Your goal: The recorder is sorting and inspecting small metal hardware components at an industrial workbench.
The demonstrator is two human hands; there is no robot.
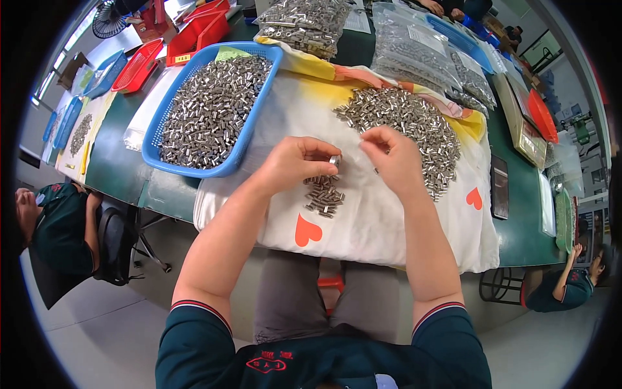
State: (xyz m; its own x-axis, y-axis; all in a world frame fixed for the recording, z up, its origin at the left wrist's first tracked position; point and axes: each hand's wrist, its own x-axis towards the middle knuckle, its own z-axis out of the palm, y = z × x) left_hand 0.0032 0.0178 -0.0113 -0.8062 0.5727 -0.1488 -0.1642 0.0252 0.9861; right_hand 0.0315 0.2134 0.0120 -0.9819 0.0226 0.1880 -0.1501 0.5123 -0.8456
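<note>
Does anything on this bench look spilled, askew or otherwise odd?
Nothing stands out. The big pile of metal sleeves and the small pile lie loose on the white cloth, but stay on it. The blue basket sits level. The left hand pinches one sleeve; the right hand hovers beside it.

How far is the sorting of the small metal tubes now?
Seemingly done: a small heap of tubes lies on the white cloth under the hands, and the blue basket is full of tubes. In hand: the left hand pinches one tube; the right hand is beside it. Left: the large loose pile on the cloth.
</note>
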